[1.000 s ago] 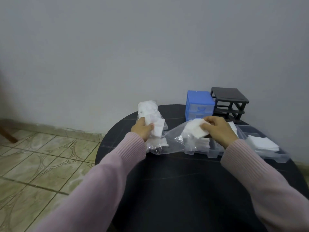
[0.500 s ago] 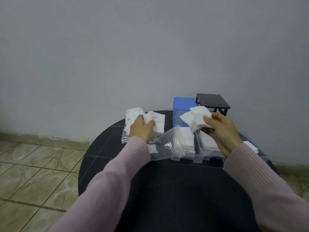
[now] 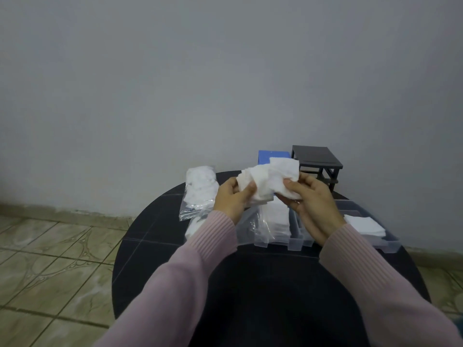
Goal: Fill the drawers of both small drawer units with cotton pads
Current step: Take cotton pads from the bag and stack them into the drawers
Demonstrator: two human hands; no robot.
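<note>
Both hands now meet: left hand [image 3: 231, 197] & right hand [image 3: 309, 200] pinch one cotton pads [image 3: 271, 180] bunch, squaring it w/ drawers [image 3: 294, 225] next, prob.

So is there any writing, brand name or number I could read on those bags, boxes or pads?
None can be read.
Blue drawer unit: plain top, no text visible.
Black drawer unit: no label visible.
Plastic bag of cotton pads: a faint mark near its lower edge, too blurred to read.
Cotton pads held in both hands: blank white.
</note>
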